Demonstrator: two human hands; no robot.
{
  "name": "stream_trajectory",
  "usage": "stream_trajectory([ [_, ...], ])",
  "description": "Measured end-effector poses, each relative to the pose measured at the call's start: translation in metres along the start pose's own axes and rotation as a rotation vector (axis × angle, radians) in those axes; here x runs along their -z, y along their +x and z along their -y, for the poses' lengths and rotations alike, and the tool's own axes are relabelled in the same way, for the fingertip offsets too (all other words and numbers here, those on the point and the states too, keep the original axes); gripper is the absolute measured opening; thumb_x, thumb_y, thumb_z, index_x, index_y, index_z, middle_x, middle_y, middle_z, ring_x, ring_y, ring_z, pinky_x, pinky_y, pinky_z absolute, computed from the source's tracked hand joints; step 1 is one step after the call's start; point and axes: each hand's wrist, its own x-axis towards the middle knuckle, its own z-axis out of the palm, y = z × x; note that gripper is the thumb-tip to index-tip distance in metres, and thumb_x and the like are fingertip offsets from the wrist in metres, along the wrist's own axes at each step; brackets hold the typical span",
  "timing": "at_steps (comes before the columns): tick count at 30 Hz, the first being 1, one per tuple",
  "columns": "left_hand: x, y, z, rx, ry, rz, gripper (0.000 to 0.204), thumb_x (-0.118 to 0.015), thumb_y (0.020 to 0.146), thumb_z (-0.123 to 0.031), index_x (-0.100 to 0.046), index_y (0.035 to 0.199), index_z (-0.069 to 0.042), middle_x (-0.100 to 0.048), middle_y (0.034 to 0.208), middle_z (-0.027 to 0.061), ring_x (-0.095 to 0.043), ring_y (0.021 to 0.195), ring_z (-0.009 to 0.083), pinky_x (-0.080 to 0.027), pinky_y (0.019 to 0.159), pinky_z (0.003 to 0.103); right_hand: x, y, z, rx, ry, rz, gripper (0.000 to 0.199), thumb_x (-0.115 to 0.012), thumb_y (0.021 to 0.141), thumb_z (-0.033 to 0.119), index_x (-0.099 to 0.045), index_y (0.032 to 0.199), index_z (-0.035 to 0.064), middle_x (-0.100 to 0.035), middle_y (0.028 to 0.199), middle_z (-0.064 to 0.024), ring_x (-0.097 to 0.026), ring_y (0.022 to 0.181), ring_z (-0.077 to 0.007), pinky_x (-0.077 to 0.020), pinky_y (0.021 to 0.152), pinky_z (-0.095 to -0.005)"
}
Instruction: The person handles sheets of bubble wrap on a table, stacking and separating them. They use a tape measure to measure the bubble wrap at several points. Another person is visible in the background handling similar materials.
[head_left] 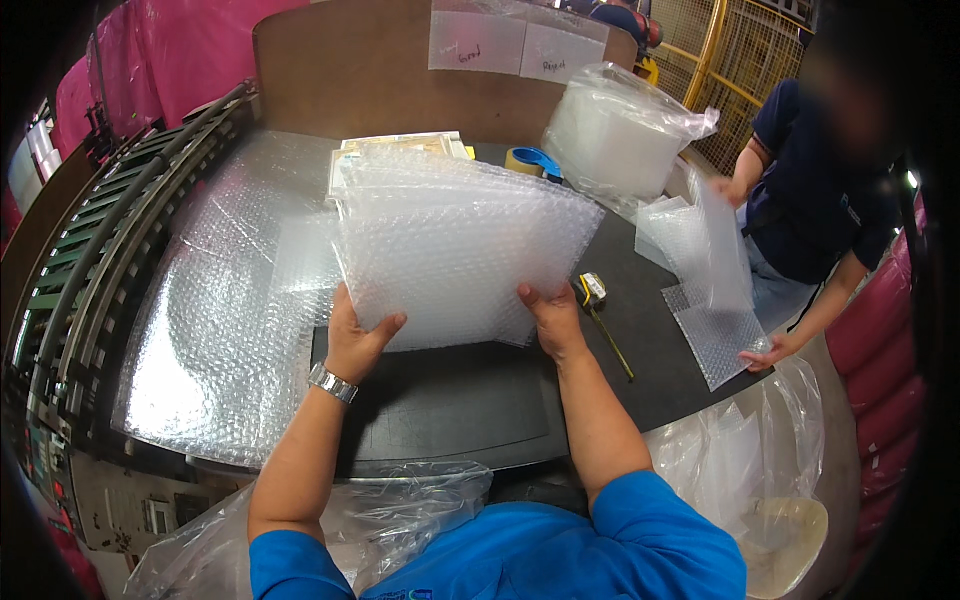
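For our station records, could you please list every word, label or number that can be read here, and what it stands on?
Left pale sheet on brown board: handwriting, not copied here.
Right pale sheet: one handwritten word, not copied here.
Tape measure, blue shirt, co-worker's dark shirt: markings too small to read.

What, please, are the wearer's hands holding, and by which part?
A fanned stack of bubble-wrap sheets: the left hand grips its lower left side, the right hand its lower right.

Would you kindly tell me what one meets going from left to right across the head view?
Roller conveyor, flat bubble wrap, the wearer's stack of bubble wrap, tape measure, co-worker's bubble wrap, co-worker's dark shirt.
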Motion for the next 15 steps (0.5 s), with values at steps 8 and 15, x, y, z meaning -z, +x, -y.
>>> stream_trajectory([
  [8, 0.019, 0.004, 0.025, 0.233, -0.492, -0.149, 0.023, -0.054, 0.081, -0.008, -0.051, 0.103, -0.003, -0.055, 0.095, 0.0079, -0.053, 0.086, 0.0133, -0.045, 0.072, 0.026, -0.004, 0.003, -0.003, 0.002, 0.050, 0.062, 0.046, -0.065, 0.077, 0.019, -0.046, 0.116, 0.0057, -0.055, 0.107, -0.0039, -0.049, 0.099, -0.0151, -0.0362, 0.088, -0.0288],
  [15, 0.004, 0.009, -0.006, 0.233, -0.382, -0.191, 0.022, -0.053, 0.084, -0.012, -0.047, 0.103, -0.005, -0.054, 0.094, 0.0057, -0.053, 0.080, 0.0111, -0.046, 0.068, 0.023, 0.000, 0.003, -0.002, -0.015, 0.025, 0.106, 0.044, -0.062, 0.080, 0.016, -0.043, 0.118, 0.0058, -0.052, 0.111, -0.0045, -0.046, 0.102, -0.0151, -0.0342, 0.090, -0.0296],
])
